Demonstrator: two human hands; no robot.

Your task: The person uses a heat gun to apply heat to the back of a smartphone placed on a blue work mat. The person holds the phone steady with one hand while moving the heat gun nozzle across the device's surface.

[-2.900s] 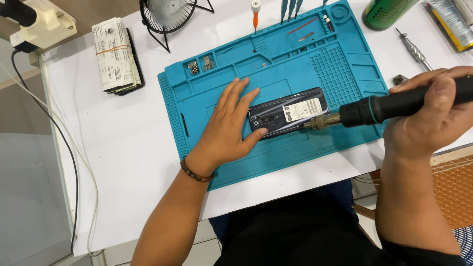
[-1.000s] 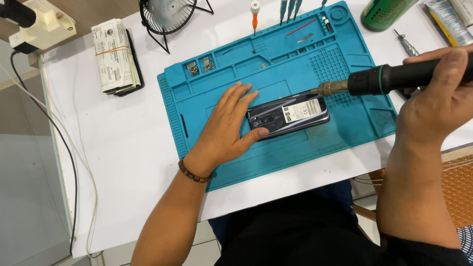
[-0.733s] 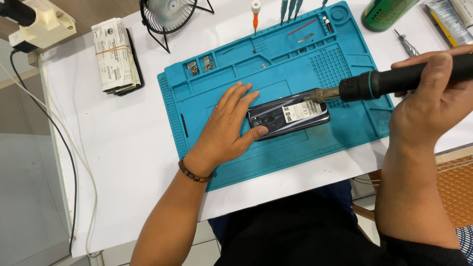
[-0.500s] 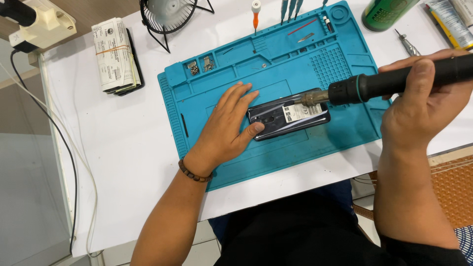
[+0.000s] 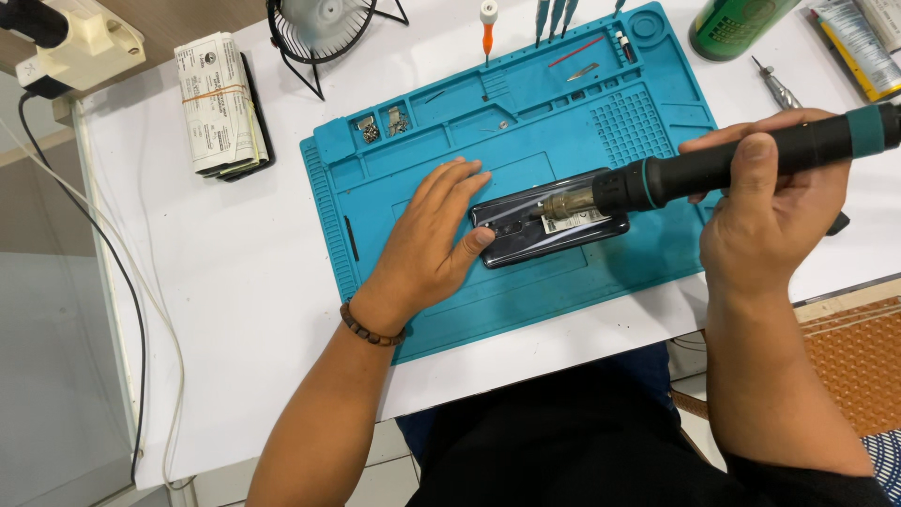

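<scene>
Two hands, left hand [image 5: 427, 246] flat steadying sideways phone [image 5: 549, 228], right hand [image 5: 774, 202] fingers clamping leftward-pointing hot-air tool [image 5: 713, 167].

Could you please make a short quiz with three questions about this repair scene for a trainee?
1. True or false: the left hand rests flat beside the dark phone on the teal mat.
2. Which hand holds the black hot-air tool? A) left B) right
3. Fill in: the tool's metal nozzle is over the ____.

Key: 1 true; 2 B, the right hand; 3 phone.
</scene>
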